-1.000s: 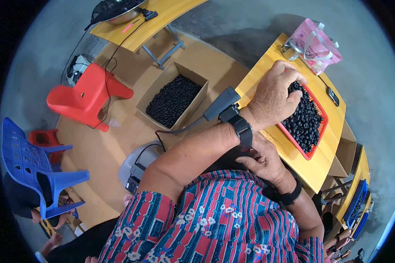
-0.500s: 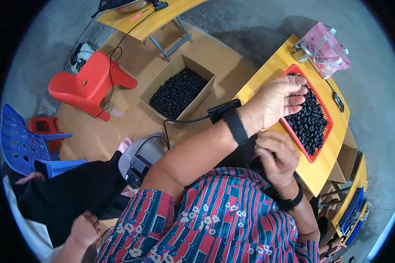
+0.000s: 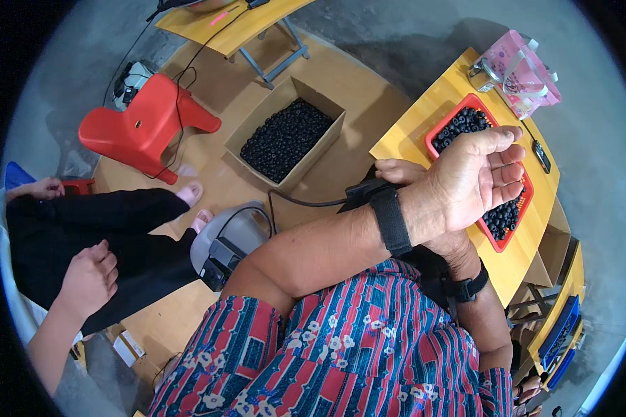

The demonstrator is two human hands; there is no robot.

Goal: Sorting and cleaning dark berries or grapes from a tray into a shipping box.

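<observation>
My left hand (image 3: 481, 182) reaches across to the right, palm up and fingers apart, above a red plastic basket (image 3: 438, 126) of small black ring-like pieces (image 3: 464, 124). It holds nothing and hides the basket's middle. A black strap (image 3: 391, 222) rings that wrist, with a dark cabled box (image 3: 366, 187) at its far side. Beneath this forearm passes my right hand (image 3: 399, 171); a few curled fingers show past the wrist, close to the box. Most of that hand is hidden, so what its fingers grip cannot be made out. My right wrist also wears a black strap (image 3: 468, 283).
Yellow table (image 3: 511, 267) carries the basket, a pink bag (image 3: 522, 73), a metal tin (image 3: 483, 73) and a small black device (image 3: 541, 157). A cardboard box (image 3: 320, 142) of black pieces stands on the floor, near a red chair (image 3: 135, 125). At left sits another person (image 3: 90, 278).
My left hand has moved right and nearer, over the basket's middle. My right hand has slid under the left wrist, fingers emerging beyond. The other person's hand and legs have shifted, covering most of the blue chair.
</observation>
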